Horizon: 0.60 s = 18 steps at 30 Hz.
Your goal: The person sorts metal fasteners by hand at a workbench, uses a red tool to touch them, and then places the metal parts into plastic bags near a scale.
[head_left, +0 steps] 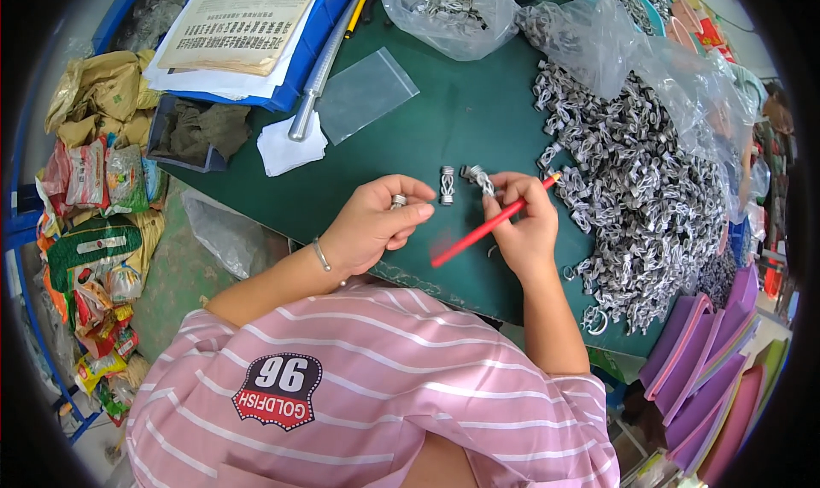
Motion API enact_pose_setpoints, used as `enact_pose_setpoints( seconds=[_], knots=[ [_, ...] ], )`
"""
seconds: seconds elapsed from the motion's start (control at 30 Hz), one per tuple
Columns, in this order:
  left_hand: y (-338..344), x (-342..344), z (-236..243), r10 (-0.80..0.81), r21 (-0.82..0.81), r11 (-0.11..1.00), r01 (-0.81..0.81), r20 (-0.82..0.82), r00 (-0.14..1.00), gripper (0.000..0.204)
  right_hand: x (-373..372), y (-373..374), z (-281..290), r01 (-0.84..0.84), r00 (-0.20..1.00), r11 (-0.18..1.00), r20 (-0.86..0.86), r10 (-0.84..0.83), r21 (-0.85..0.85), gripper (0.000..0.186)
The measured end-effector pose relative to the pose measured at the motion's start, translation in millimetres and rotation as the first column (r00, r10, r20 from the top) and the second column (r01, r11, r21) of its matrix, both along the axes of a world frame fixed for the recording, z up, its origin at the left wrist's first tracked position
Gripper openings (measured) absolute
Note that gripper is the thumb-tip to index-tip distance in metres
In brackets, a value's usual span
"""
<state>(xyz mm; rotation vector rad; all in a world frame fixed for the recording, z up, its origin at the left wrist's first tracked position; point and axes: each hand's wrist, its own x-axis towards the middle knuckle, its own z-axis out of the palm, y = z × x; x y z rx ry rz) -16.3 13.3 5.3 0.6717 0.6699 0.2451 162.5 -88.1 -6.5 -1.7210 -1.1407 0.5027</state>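
Observation:
My left hand (376, 219) is closed, with a small silver-grey metal ring (398, 201) pinched at its fingers. In my right hand (528, 232) is a red pencil (478, 233), lying slantwise across the fingers with its tip toward the upper right. At the fingertips of that same hand is a short twisted silver-grey metal piece (483, 182); whether it is gripped or only touched is hard to tell. Between the hands, a similar open-work metal piece (447, 185) lies on the dark green table (410, 142).
A large heap of grey metal pieces (641, 214) covers the table's right side, partly under clear plastic. Behind are a plastic bag of pieces (448, 18), a flat clear bag (369, 95), a tapered metal rod (320, 78), white paper (286, 149) and a blue tray (295, 82). Purple folders (696, 368) stand at right.

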Motion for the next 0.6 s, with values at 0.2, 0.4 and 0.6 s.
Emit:
enact_pose_setpoints(
  seconds=[0.2,0.4,0.6],
  knots=[
    [-2.0,15.4,0.7,-0.095,0.006,0.995,0.095,-0.012,0.995,0.021,-18.7,-12.0,12.7,-0.109,0.93,0.967,-0.319,0.181,0.229,0.023],
    [-9.4,12.5,3.4,0.016,0.621,0.783,0.035,-0.075,0.997,0.017,-20.8,-17.5,6.5,-0.047,0.655,0.976,-0.732,0.189,0.21,0.016],
    [-12.5,11.9,12.1,-0.051,0.806,0.592,-0.003,0.042,0.998,0.023,-25.7,-21.9,-3.6,-0.054,0.706,0.958,-0.668,0.236,0.281,0.021]
  ],
)
